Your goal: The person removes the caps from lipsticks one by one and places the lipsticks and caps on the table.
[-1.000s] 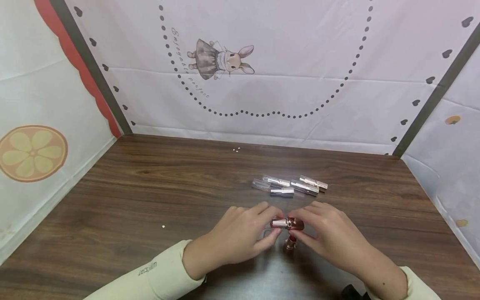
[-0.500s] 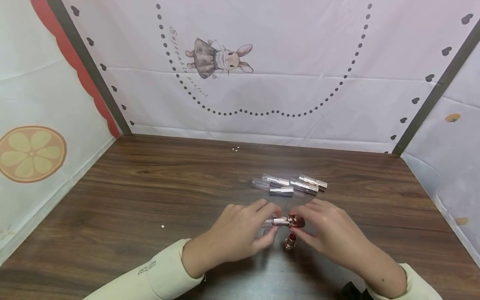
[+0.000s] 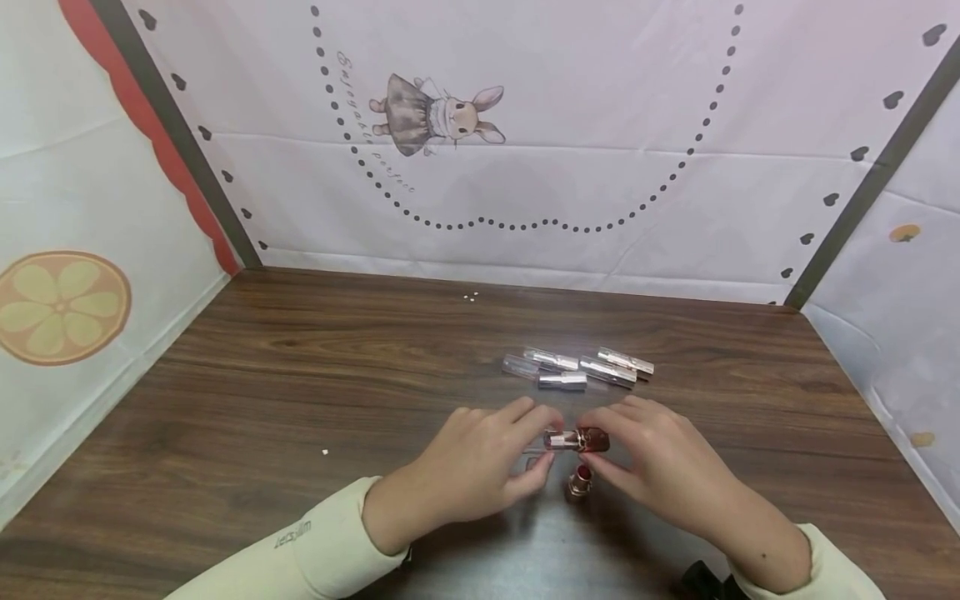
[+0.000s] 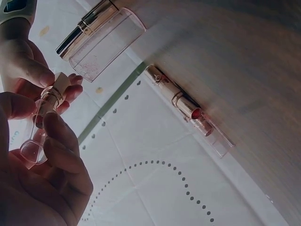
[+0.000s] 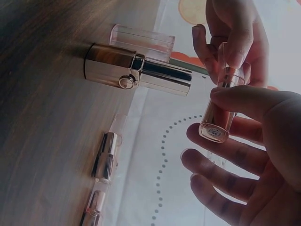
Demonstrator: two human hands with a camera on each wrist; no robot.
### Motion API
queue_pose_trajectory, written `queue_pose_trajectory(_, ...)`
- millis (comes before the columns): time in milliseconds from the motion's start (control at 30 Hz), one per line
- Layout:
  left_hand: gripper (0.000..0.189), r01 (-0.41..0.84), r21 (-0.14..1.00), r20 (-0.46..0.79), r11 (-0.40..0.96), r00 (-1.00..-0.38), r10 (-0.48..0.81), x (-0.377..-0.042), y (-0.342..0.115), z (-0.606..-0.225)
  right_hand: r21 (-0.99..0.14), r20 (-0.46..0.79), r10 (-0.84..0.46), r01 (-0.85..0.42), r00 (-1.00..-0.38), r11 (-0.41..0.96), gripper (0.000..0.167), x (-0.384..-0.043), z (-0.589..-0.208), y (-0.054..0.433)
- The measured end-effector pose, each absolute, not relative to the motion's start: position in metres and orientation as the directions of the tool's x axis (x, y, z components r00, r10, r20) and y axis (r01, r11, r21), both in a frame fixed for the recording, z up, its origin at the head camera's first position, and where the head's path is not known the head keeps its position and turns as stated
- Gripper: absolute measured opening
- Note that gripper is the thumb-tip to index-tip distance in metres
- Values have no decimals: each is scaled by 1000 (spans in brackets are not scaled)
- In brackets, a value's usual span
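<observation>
The left hand point(image 3: 480, 462) is nearly closed, its thumb and fingertips pinching the clear-cap end of a capped lipstick point(image 3: 562, 440). The right hand point(image 3: 656, 450) pinches the reddish-brown base of the same lipstick between thumb and forefinger; the right wrist view shows its other fingers spread apart, and a round label on the end of the base. The lipstick lies roughly level between the two hands, above the tabletop point(image 3: 247, 433), its metallic middle showing between their fingertips.

Around them, from the left: a cloth wall point(image 3: 142, 183) printed with an orange slice, then a cream sleeve point(image 3: 345, 533) with dark lettering on the left arm. A small white speck point(image 3: 325, 452) lies left of the left hand, and a few white bits point(image 3: 470, 297) sit farther back. Near the left fingertips a loose clear cap point(image 4: 110, 44) stands on the tabletop, mostly hidden by the left hand in the head view. Just beside it, below the held lipstick, an uncapped lipstick point(image 3: 579, 483) stands upright, red showing at its top. Beyond the hands, four lipsticks point(image 3: 562, 381) lie in a loose cluster. At the lower right, a black object point(image 3: 701, 579), too little seen to identify, sits by the right wrist.
</observation>
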State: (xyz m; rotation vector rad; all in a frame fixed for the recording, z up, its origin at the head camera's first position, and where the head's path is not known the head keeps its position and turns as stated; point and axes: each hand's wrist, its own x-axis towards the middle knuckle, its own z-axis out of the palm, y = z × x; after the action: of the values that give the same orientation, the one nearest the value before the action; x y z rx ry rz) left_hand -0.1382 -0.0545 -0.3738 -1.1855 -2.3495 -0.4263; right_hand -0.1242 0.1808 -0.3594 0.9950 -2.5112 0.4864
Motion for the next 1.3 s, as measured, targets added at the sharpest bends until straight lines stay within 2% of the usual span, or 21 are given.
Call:
queue_pose_trajectory(700,30,848,25,610,529,-433,664,-138,-53,-373,-196,451,-554,-683,-700,703,29,-125,-359,182)
queue_pose_trajectory(967,29,847,59,607,528,-450,655,-138,-54,-372,-219,441,-543,-672,-715,708,30,-125,-358,181)
queue_pose_trajectory(1300,31,817,166,574,552,-535,620,-141,-54,-373,-229,438,-539,-669,-720,707,32,-128,-359,183)
